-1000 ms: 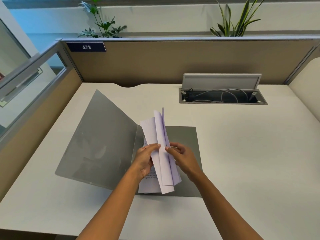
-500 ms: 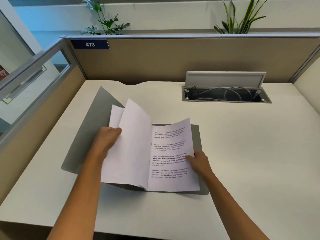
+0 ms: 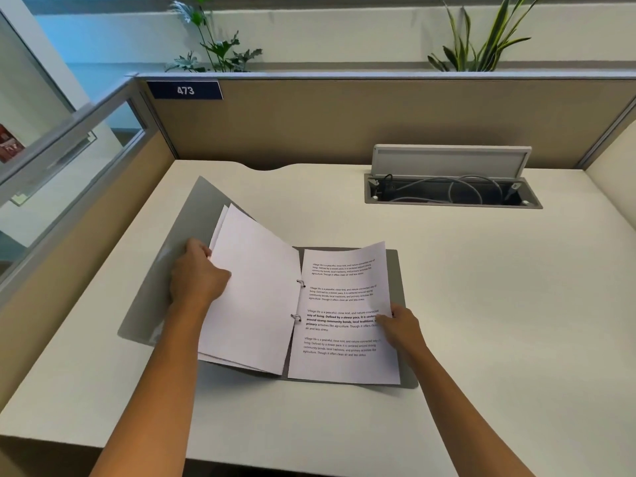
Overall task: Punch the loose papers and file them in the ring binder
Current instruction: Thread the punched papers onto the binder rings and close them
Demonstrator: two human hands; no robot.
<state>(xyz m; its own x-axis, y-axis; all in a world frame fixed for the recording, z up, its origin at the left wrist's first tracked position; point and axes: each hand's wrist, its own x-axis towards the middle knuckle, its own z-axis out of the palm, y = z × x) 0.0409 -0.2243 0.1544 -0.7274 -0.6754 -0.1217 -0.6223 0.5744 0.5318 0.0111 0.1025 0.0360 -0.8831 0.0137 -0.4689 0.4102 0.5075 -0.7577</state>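
1. The desk (image 3: 481,304) in front of me is pale, walled by a tan partition (image 3: 344,122) with a blue plate reading 473 (image 3: 186,90). To the back right, a cable hatch (image 3: 451,191) stands with its lid up and grey cords coiled inside. Two plants (image 3: 213,46) show above the partition. Nothing lies between my hands and the binder.
2. Both my forearms reach forward from the near edge of the desk, bare, the left one angled toward the left half of the binder, the right one toward the right half.
3. My left hand (image 3: 198,273) is curled over the left edge of the turned pages (image 3: 254,297), fingers closed around a few sheets, which lift off the grey binder (image 3: 161,280) cover beneath.
4. My right hand (image 3: 399,327) rests flat on the right edge of the printed page (image 3: 344,315), fingertips pressing it down onto the binder's back cover; the fingers lie close together, gripping nothing.
5. The papers sit threaded on two metal rings (image 3: 300,283) at the spine, between my hands, and the binder lies open at the desk's centre-left.
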